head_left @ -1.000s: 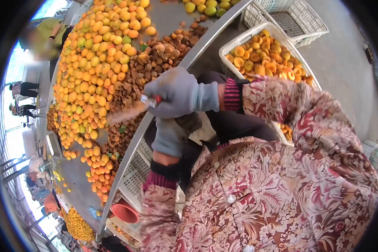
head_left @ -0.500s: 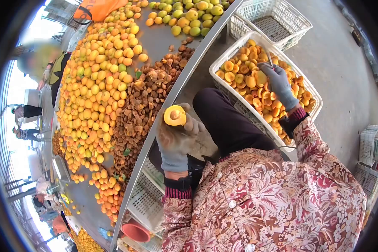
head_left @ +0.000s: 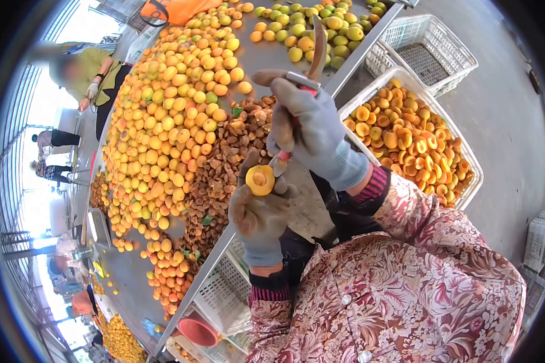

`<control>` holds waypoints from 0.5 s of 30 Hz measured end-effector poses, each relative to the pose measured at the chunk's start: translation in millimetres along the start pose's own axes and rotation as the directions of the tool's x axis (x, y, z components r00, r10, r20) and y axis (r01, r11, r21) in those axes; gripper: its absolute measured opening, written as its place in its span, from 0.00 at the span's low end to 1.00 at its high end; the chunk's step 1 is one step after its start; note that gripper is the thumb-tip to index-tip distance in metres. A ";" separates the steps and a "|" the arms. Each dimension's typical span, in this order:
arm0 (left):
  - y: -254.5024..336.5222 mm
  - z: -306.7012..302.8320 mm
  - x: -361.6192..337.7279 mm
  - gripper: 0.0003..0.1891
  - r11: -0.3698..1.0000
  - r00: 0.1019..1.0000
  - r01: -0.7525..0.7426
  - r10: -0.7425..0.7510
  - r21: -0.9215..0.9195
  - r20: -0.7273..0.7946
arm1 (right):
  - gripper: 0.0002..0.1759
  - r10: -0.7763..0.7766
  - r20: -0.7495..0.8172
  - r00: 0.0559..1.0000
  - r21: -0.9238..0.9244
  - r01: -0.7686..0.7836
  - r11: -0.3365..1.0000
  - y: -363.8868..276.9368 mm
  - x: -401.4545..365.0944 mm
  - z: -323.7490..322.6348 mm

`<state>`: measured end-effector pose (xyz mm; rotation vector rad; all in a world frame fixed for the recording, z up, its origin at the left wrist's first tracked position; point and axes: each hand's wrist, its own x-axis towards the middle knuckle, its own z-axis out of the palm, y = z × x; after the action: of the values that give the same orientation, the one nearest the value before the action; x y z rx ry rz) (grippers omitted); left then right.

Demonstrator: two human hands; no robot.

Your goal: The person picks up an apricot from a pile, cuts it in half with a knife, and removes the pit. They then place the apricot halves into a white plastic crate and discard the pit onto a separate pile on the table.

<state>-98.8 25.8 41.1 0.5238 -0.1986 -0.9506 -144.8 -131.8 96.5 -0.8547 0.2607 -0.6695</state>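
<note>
My left hand (head_left: 261, 209), in a soiled grey glove, cups a halved apricot (head_left: 267, 189) cut side up, its brown pit still in the flesh. Above it, my gloved right hand (head_left: 321, 130) is closed around a curved knife (head_left: 318, 51) with red on the handle. The blade points up and away from the apricot. Below the fist, the red and metal lower end of the knife is close beside the fruit; whether it touches cannot be made out. Behind my hands lies a heap of brown apricot pits (head_left: 209, 166) on the metal table.
Whole apricots (head_left: 169, 115) are heaped on the table (head_left: 266, 57), with greener fruit (head_left: 303, 27) beyond. At right stands a white crate (head_left: 473, 158) of apricot halves, with another crate (head_left: 430, 51) behind. A red bucket (head_left: 198, 331) is below the table edge. Other people (head_left: 94, 78) stand across the table.
My right hand has moved left from the crate of halves to my left hand, bringing the knife. The left hand still holds the apricot half, and the view has shifted slightly.
</note>
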 end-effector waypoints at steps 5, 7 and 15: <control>8.2 -6.0 -2.0 0.32 0.999 0.997 0.049 -0.049 0.003 0.053 | 0.18 0.015 -0.028 0.999 0.016 -0.015 1.000 18.1 1.4 14.1; 8.5 -7.5 1.1 0.33 0.999 0.996 0.043 -0.043 -0.002 0.076 | 0.18 -0.018 -0.034 0.999 -0.030 0.017 0.999 23.7 4.1 18.3; -1.9 21.6 19.3 0.19 0.995 0.776 -0.013 0.071 0.097 -0.626 | 0.13 0.005 -0.193 0.981 0.145 0.024 0.989 48.7 1.2 42.6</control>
<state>-97.4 1.8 57.4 0.8905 0.3603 -0.6759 -102.6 -83.7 86.5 -0.6507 0.3767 -0.7721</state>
